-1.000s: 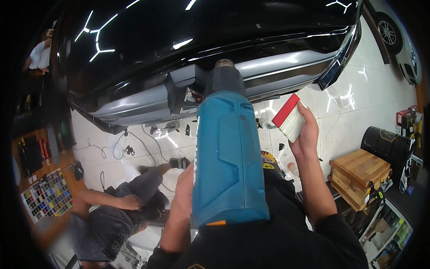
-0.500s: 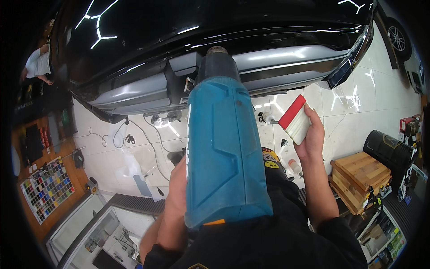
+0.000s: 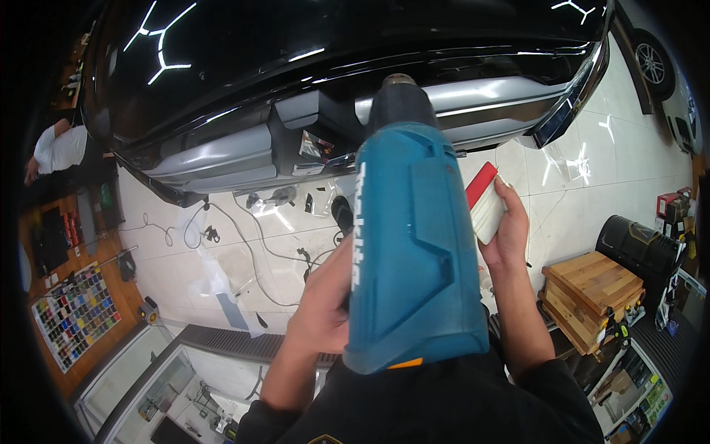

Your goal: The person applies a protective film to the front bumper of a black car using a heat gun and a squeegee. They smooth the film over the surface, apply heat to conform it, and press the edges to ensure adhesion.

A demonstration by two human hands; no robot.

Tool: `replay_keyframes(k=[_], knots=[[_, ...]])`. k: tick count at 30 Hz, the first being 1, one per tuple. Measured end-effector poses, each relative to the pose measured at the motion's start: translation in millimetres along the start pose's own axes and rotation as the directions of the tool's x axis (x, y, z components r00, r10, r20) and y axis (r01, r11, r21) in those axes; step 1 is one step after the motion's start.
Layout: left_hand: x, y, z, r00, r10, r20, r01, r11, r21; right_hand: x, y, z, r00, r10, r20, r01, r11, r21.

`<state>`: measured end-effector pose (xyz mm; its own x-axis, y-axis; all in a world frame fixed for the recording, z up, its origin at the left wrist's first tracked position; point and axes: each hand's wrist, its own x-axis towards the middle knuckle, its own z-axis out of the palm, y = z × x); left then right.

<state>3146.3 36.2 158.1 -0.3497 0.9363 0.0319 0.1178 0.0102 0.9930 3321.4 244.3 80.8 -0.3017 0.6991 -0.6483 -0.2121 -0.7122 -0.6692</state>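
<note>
A teal heat gun (image 3: 414, 244) with a dark nozzle fills the middle of the view, its nozzle pointing toward the bumper of a black car (image 3: 244, 59). My left hand (image 3: 322, 307) is closed on the heat gun from its left side; the body of the tool hides most of the fingers. My right hand (image 3: 512, 226) grips a white squeegee (image 3: 486, 211) with a red edge, partly behind the heat gun. Both hands stay apart from the car. Along the bumper run silver-grey panels (image 3: 503, 90), and a small printed packet (image 3: 316, 146) rests in a recess there.
Cables (image 3: 251, 259) and scraps of film lie on the tiled floor. At right stand a wooden box (image 3: 595, 285) and a black drum (image 3: 640, 240). Another person (image 3: 63, 152) is at far left, above a colour swatch board (image 3: 78, 318). A glass-topped cabinet (image 3: 177, 385) stands at lower left.
The heat gun has moved right with my left hand, now covering part of the squeegee's surroundings. The squeegee has turned and dropped slightly. The person at left has shifted.
</note>
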Motion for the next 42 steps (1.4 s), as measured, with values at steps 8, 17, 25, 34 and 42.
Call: replay_keyframes(k=[8,17,25,34,42], knots=[[13,19,6,0.991,-0.116,0.067,0.118,0.992,-0.033,-5,0,4,0.999,-0.035,0.032,0.036,0.999,-0.014],[0,1,-21,0.996,-0.017,0.087,0.018,1.000,-0.011,-12,4,2,0.998,-0.054,-0.021,0.055,0.996,0.066],[29,9,-12,0.975,0.004,0.224,0.012,0.998,-0.068,-32,8,5,0.995,-0.081,-0.058,0.087,0.990,0.110],[48,-4,-10,0.947,0.134,0.293,-0.111,0.989,-0.093,-55,15,9,1.000,-0.018,-0.001,0.017,0.948,0.317],[27,1,-48,0.967,0.048,0.248,-0.041,0.999,-0.036,-50,27,8,0.998,-0.028,-0.061,0.043,0.967,0.250]])
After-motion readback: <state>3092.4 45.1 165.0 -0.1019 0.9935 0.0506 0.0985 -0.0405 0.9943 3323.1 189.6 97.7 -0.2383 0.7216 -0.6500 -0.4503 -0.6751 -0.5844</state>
